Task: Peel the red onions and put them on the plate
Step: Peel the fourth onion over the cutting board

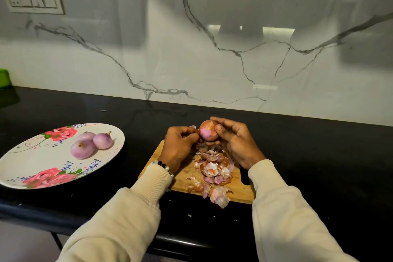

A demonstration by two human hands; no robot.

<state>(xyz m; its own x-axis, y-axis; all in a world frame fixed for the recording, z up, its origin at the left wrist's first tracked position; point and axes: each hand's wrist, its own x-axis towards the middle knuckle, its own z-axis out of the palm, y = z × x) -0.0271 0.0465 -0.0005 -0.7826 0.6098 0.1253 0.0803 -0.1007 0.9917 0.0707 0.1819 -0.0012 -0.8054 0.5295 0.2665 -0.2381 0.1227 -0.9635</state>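
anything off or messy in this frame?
Minor only. One loose onion skin hangs past the near edge of the cutting board onto the black counter, with a few small flecks beyond it. The rest of the peel pile stays on the board. Plate and its three peeled onions look fine.

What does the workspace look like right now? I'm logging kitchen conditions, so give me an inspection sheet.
Surface: black countertop, wooden cutting board on it.
Job's things: three peeled onions on the floral plate; one partly peeled onion held over the board.
Clutter: onion skins piled on the board, some spilling off its near edge.
Hands: left hand and right hand both grip the onion.
Cables: nothing seen.
Surroundings: marble backsplash, switch panel, green object at far left.
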